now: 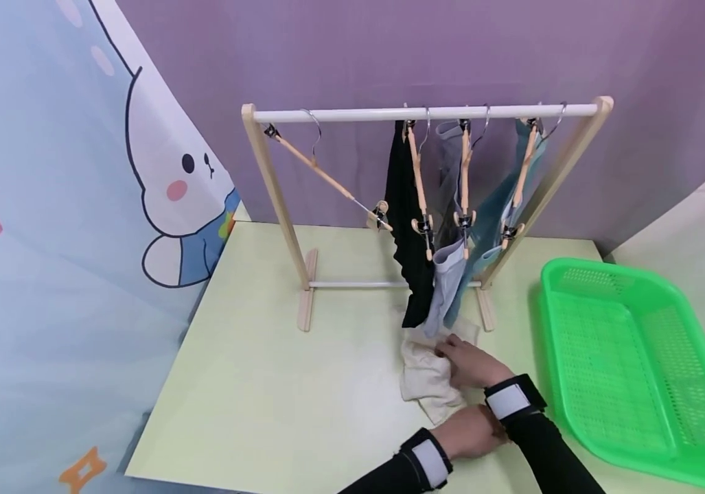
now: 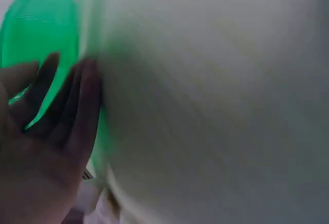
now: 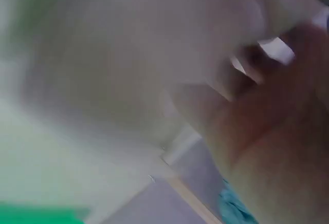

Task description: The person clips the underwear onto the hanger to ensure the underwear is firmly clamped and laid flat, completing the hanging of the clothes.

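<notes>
right hand: right hand point(image 1: 472, 363) is lying on the cream cloth point(image 1: 426, 381), fingers reaching onto its top edge; whether they are pinching the fabric or just pressing it, cannot tell. Right wrist view is blurring out, only skin point(image 3: 277, 142) and pale fabric showing.
left hand: left hand point(image 1: 469, 432) is sitting low on the surface point(image 1: 278, 391), at the cloth's near corner and tucked under the right wrist; fingers are hiding in the head view. In the left wrist view the fingers point(image 2: 85, 111) are lying straight, side by side, gripping nothing that shows.
cream cloth: crumpled, lying flat on the surface just in front of the rack's right foot, right below the hanging garments.
rack: small wooden drying rack point(image 1: 426, 112) is standing on the surface behind the hands, white bar across the top.
hanging items: black garment point(image 1: 404, 226), grey garment point(image 1: 447, 281) and teal garment point(image 1: 500, 206) are hanging on clip hangers toward the right half of the bar.
empty hanger: one bare clip hanger point(image 1: 321, 171) is hanging tilted at the left end of the bar.
basket: green basket point(image 1: 630, 363) is sitting on the surface to the right of the hands, near but apart from the cloth.
backdrop: purple wall behind, cartoon rabbit curtain point(image 1: 167, 178) at left.
</notes>
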